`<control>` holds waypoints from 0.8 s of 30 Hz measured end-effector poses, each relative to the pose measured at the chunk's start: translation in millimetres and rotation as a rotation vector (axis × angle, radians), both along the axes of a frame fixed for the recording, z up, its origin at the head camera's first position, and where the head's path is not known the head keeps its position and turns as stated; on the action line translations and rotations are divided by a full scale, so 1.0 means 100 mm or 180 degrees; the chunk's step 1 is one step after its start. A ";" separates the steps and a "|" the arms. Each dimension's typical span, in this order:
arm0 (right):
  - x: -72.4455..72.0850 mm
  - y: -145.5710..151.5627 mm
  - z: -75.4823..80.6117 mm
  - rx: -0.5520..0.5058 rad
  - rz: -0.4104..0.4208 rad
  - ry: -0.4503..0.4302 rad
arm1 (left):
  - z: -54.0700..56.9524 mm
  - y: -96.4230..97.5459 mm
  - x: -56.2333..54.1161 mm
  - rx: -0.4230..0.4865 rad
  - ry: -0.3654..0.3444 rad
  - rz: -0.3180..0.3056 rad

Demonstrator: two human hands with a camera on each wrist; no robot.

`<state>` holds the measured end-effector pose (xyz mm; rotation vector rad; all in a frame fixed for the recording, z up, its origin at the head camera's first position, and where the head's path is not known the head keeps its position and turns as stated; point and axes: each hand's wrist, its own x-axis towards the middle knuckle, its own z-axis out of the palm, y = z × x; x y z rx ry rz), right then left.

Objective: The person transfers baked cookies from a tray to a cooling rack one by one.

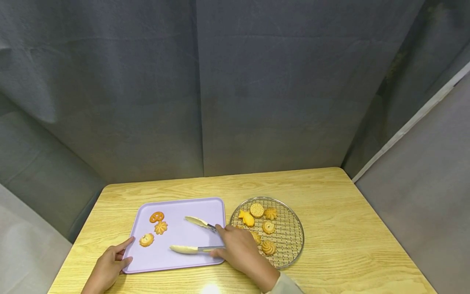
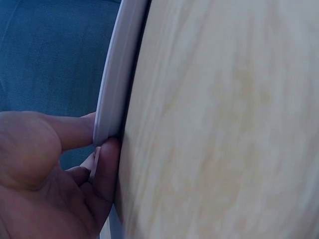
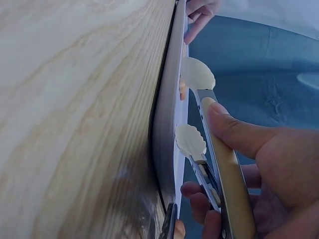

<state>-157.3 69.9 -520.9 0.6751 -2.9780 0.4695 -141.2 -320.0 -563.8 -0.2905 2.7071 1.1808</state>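
My left hand (image 1: 107, 264) pinches the left edge of a lilac tray (image 1: 161, 258); in the left wrist view the thumb and fingers lie on either side of its rim (image 2: 110, 107). On the tray's left part lie a pretzel-shaped cookie (image 1: 156, 217), a flower-shaped cookie (image 1: 160, 227) and a round cookie (image 1: 147, 240). Over its right side, my right hand (image 1: 240, 248) grips tongs (image 1: 183, 248) with pale scalloped tips. The tongs' arms are spread, and nothing is between the tips. In the right wrist view the thumb presses along one tong arm (image 3: 227, 179).
A round wire rack (image 1: 295, 241) stands right of the tray and holds several cookies, among them a fish-shaped one (image 1: 248, 219) and a swirl (image 1: 268, 247). My right forearm covers part of the rack. Grey curtains (image 1: 271, 102) surround the wooden table (image 1: 341, 237).
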 end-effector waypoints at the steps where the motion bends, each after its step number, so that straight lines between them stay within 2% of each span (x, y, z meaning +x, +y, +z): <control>1: -0.01 -0.02 0.00 0.0020 0.0014 0.0024 | 0.00 0.00 0.00 -0.0008 -0.0001 0.0000; 24: -0.22 -0.42 0.00 0.0371 -0.0030 0.0173 | -0.01 -0.01 -0.01 -0.0077 0.0010 -0.0016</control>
